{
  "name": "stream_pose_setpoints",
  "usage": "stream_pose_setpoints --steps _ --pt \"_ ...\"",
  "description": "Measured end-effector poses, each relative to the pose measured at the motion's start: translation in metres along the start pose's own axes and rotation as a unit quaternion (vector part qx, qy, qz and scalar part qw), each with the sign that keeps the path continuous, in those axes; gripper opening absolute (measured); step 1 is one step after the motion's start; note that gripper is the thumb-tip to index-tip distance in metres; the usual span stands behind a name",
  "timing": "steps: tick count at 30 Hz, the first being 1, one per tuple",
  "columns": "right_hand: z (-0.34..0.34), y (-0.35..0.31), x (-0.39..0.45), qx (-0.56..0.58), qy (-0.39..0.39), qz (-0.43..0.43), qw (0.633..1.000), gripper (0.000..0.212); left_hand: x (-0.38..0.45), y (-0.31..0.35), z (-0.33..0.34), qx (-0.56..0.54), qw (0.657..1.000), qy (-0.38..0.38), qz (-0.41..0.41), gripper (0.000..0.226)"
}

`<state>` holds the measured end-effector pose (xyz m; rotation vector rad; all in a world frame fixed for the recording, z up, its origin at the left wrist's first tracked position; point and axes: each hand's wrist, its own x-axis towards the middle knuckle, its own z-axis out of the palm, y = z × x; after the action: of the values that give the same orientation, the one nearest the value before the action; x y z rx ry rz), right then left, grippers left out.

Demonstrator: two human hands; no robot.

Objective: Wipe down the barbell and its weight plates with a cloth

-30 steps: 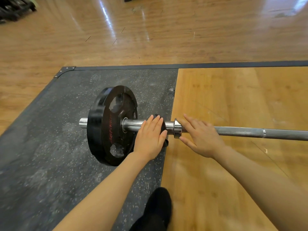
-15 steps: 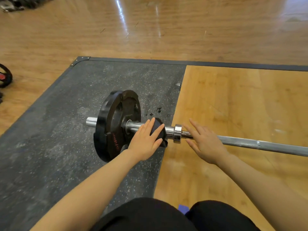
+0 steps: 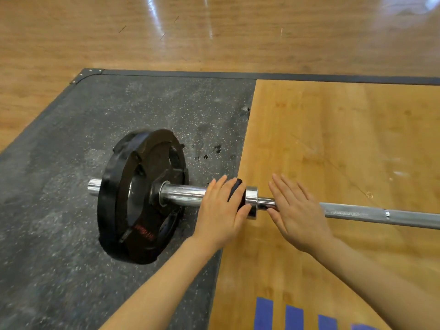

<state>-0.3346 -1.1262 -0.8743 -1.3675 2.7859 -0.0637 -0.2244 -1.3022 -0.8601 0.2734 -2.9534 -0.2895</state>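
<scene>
A steel barbell (image 3: 371, 213) lies across the floor, its chrome sleeve (image 3: 183, 194) carrying black weight plates (image 3: 133, 196) standing on the rubber mat. My left hand (image 3: 220, 214) presses a dark cloth (image 3: 237, 191) onto the sleeve beside the shiny collar (image 3: 251, 201), fingers fairly straight over it. Most of the cloth is hidden beneath that hand. My right hand (image 3: 297, 211) lies flat with straight fingers on the bar just right of the collar.
The speckled black rubber mat (image 3: 71, 163) meets a wooden platform panel (image 3: 333, 139) under the collar. A dark frame edge (image 3: 285, 76) borders both at the back. Blue stripes (image 3: 292, 315) show at the bottom. Glossy wood floor (image 3: 214, 32) extends beyond.
The view has shifted closer and tilted, and my legs have left the frame. Both hands stay on the bar in much the same places, the right hand now nearer the collar.
</scene>
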Motion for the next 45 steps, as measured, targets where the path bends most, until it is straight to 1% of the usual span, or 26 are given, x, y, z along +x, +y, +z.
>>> stream_pose_setpoints --steps 3,6,12,14,16,18,22,24,26,28,32,37,42,45 --pt "0.003 -0.001 -0.003 -0.013 0.012 -0.001 1.0 0.068 0.0 0.006 0.004 0.038 0.999 0.032 0.004 0.055" --pt "0.001 -0.003 -0.005 -0.009 0.016 -0.003 1.0 0.073 -0.005 -0.009 0.005 0.056 0.997 0.046 0.006 0.052" --pt "0.001 -0.005 -0.01 -0.012 0.007 -0.008 1.0 0.072 -0.032 -0.067 -0.011 0.091 0.989 0.061 -0.1 0.055" --pt "0.001 -0.005 -0.01 -0.01 0.007 -0.008 1.0 0.072 -0.033 -0.068 -0.011 0.079 0.987 0.063 -0.122 0.057" --pt "0.001 -0.005 -0.01 -0.01 0.008 -0.008 1.0 0.073 -0.029 -0.057 -0.008 0.044 0.987 0.059 -0.14 0.06" --pt "0.0 -0.006 -0.01 -0.008 0.006 -0.006 1.0 0.073 -0.024 -0.04 -0.003 0.021 0.99 0.058 -0.126 0.059" --pt "-0.002 -0.007 -0.011 -0.006 0.004 -0.003 1.0 0.074 -0.018 -0.004 0.011 0.008 0.996 0.057 -0.063 0.061" --pt "-0.004 -0.007 -0.011 -0.005 0.001 -0.002 1.0 0.075 -0.017 -0.001 0.011 0.015 0.998 0.051 -0.044 0.06" --pt "-0.006 -0.008 -0.011 -0.003 -0.003 0.001 1.0 0.075 -0.02 -0.013 0.007 0.036 0.998 0.039 -0.024 0.058" --pt "-0.008 -0.008 -0.011 0.0 -0.009 0.0 1.0 0.075 -0.027 -0.034 0.001 0.052 0.997 0.035 -0.038 0.058" --pt "-0.01 -0.01 -0.012 0.01 -0.015 0.004 1.0 0.076 -0.041 -0.067 -0.008 0.064 0.992 0.032 -0.104 0.063" --pt "-0.011 -0.015 -0.017 0.029 -0.018 0.017 0.999 0.075 -0.047 -0.062 -0.008 0.065 0.989 0.009 -0.134 0.072" --pt "-0.008 -0.014 -0.026 0.014 -0.026 0.0 1.0 0.072 -0.057 -0.059 -0.011 0.095 0.986 -0.004 -0.139 0.078" --pt "-0.007 -0.015 -0.034 0.009 -0.027 -0.017 0.999 0.074 -0.068 -0.058 -0.016 0.09 0.983 -0.005 -0.162 0.081"
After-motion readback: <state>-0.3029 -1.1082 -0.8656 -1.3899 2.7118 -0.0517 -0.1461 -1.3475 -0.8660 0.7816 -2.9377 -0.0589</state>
